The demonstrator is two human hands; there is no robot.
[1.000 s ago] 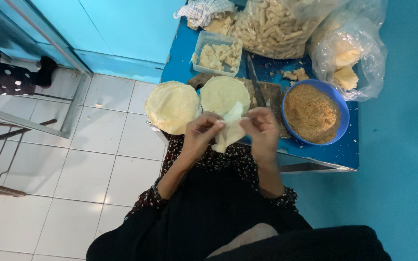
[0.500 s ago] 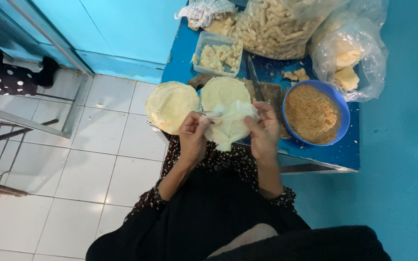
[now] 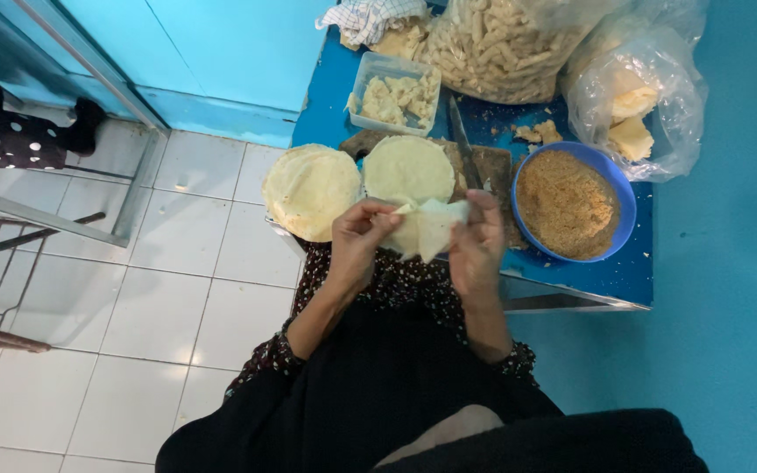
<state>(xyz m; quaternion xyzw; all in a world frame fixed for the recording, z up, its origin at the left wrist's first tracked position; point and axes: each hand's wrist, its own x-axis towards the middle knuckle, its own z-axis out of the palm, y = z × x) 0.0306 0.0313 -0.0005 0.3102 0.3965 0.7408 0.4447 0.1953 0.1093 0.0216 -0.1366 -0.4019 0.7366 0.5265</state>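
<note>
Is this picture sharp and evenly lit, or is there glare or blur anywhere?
Head view: even, soft light; the hands, left hand and right hand, and the folded wrapper look slightly soft; pale glare on the plastic bag; wide-angle bending near the edges.

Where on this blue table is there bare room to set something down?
Bare blue shows along the near edge of the table, below the blue bowl of crumbs, right of the right hand. The back is crowded with plastic bags and a clear tub; round wrappers fill the left.

A blue bowl of brown crumbs [image 3: 571, 203], a clear tub of dough scraps [image 3: 393, 93], a knife [image 3: 463, 144] and bagged rolls [image 3: 501, 44] sit on the blue table [image 3: 633, 271].
</note>
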